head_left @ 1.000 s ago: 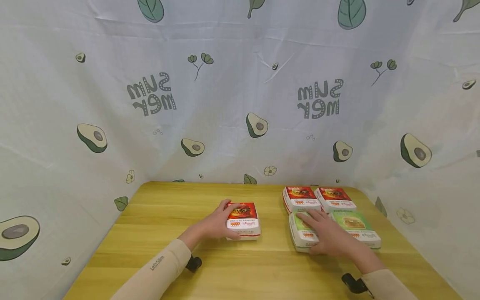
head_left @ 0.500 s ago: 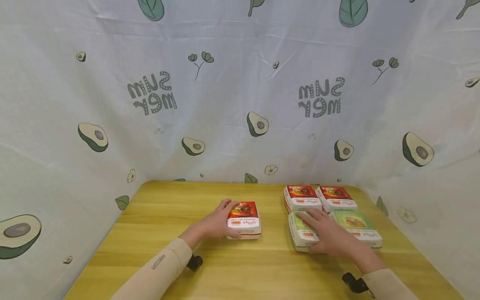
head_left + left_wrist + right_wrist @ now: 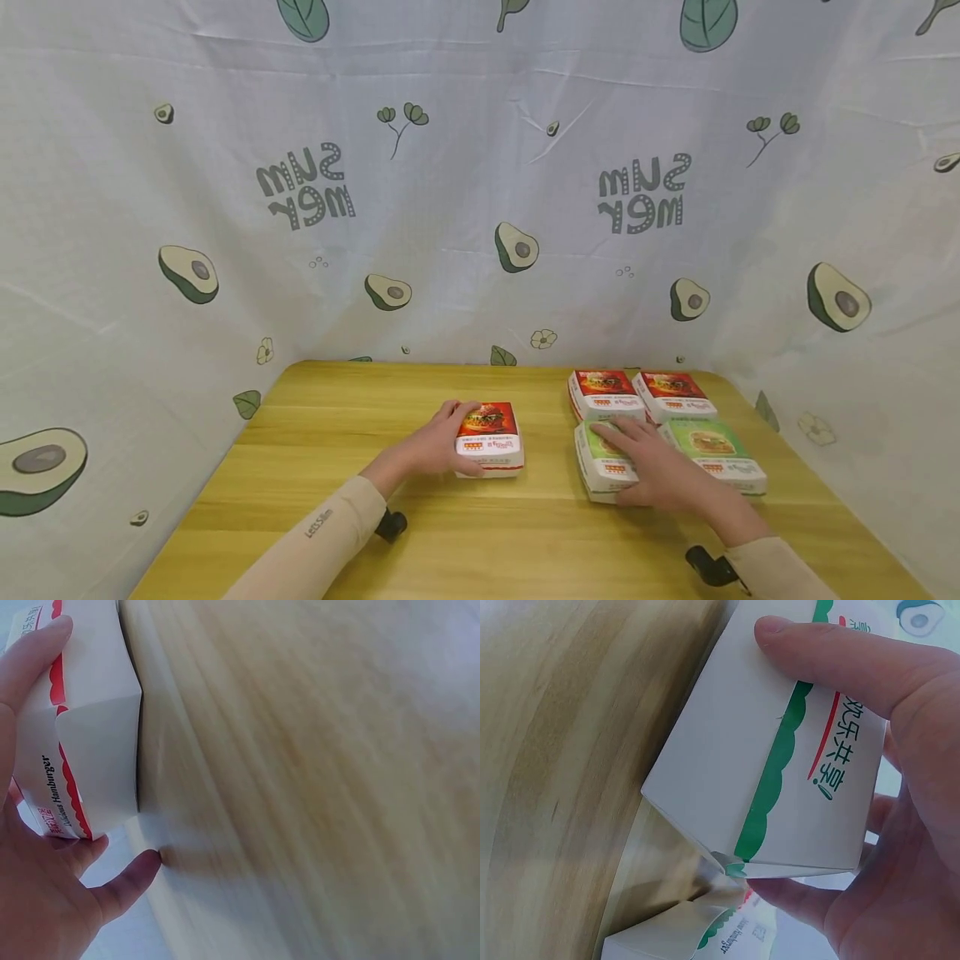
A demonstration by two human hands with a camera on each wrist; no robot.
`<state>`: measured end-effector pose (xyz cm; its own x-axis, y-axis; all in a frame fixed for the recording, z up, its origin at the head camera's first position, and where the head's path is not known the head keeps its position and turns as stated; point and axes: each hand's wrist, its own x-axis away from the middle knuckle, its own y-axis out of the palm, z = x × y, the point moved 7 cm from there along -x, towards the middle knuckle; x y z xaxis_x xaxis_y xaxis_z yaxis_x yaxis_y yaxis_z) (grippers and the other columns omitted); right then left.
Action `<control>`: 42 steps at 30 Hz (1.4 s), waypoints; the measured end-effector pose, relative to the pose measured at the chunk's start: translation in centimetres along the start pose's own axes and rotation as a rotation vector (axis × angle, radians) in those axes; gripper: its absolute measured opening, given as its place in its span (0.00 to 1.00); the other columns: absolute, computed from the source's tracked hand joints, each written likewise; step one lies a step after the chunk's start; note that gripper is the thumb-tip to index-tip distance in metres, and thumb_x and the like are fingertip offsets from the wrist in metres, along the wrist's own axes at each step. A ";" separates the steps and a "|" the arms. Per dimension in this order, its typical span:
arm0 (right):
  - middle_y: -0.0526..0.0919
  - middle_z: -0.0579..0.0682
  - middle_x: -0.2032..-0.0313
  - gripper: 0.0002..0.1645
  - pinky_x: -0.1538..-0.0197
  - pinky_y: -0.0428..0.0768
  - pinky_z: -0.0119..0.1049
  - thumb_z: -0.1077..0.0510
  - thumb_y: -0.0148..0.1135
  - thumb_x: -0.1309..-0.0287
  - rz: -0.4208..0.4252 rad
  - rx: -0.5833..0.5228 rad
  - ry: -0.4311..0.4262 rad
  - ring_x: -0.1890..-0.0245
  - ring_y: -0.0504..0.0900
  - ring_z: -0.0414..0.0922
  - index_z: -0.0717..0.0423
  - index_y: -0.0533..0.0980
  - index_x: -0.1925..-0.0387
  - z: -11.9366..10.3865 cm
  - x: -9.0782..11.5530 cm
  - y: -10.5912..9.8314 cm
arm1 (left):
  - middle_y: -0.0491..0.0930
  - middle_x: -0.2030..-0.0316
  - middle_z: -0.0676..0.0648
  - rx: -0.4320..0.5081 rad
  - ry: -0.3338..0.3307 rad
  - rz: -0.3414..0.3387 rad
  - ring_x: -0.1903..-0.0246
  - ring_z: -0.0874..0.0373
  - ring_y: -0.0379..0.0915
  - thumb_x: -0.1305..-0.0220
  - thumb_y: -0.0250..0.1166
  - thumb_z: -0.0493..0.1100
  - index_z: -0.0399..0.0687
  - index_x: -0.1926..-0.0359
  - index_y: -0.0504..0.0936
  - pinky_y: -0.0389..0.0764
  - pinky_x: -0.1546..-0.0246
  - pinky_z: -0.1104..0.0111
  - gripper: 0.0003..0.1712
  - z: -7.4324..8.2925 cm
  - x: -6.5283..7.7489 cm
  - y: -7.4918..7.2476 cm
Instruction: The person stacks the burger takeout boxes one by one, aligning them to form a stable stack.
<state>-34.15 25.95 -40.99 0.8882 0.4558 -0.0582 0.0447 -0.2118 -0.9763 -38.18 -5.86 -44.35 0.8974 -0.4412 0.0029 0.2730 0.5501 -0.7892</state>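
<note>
My left hand [image 3: 426,447] grips a red and white hamburger box [image 3: 495,450] by its left side, near the middle of the table. In the left wrist view the thumb lies along one side of this box [image 3: 105,757], and the fingers are partly hidden behind it. On the right, my right hand [image 3: 660,473] holds a green and white hamburger box [image 3: 600,477] from its right side. Close up in the right wrist view, the thumb presses the side of that box [image 3: 727,742] while fingers reach around the far side.
Two red hamburger boxes [image 3: 606,393] [image 3: 673,395] stand side by side behind the held green one. Another green box [image 3: 708,442] sits just right of my right hand. The wooden table [image 3: 487,550] ends at a printed curtain [image 3: 450,192].
The green box in my right hand has slid very slightly left, away from its neighbours. My left hand and its red box look unchanged; the head view has shifted a little.
</note>
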 end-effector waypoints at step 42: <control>0.58 0.57 0.24 0.61 0.40 0.65 0.75 0.44 0.81 0.58 0.046 -0.019 -0.032 0.26 0.54 0.65 0.31 0.58 0.24 -3.1 -1.8 -1.9 | 0.53 0.26 0.43 -0.029 -0.005 0.012 0.40 0.47 0.67 0.53 0.77 0.67 0.71 0.23 0.52 0.73 0.41 0.48 0.61 -0.3 -0.2 0.2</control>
<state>-34.44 22.82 -38.43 0.8743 0.4728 -0.1095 0.0135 -0.2493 -0.9683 -38.39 -5.85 -44.67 0.9024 -0.4310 -0.0033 0.2523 0.5345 -0.8067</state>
